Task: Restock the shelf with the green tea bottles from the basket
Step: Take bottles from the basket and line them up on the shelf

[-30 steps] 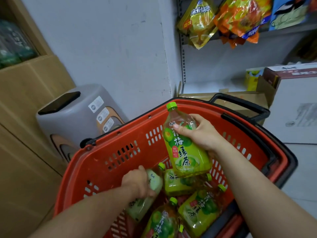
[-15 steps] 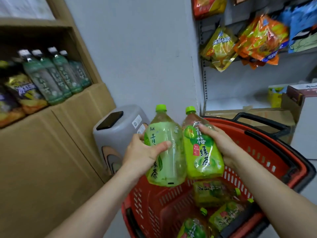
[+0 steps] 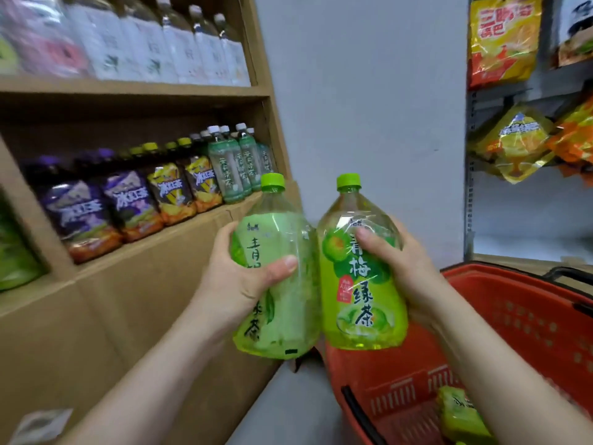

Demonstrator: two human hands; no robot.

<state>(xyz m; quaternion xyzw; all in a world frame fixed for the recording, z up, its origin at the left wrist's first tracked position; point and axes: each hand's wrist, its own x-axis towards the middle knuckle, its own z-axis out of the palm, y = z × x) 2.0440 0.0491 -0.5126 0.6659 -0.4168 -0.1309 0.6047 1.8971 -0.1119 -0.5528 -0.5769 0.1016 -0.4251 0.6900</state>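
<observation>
At ten o'clock the shelf [image 3: 179,242] is packed to its front edge with dark tea bottles [image 3: 128,203], and pale green bottles [image 3: 231,175] fill its right end at eleven. Bare wall [image 3: 369,107] leaves open room at twelve; snack bags [image 3: 513,142] hang at two, the basket [image 3: 529,322] sits at four.

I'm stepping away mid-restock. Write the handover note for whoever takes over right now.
Left hand grips a pale green bottle. Right hand grips a bright green bottle.
Both bottles are upright, side by side, held up between the shelf and the basket.
Done: these two are out of the basket but not shelved yet.
Left: set both on the shelf, then fetch the rest. At least a third bottle lies in the basket.
</observation>
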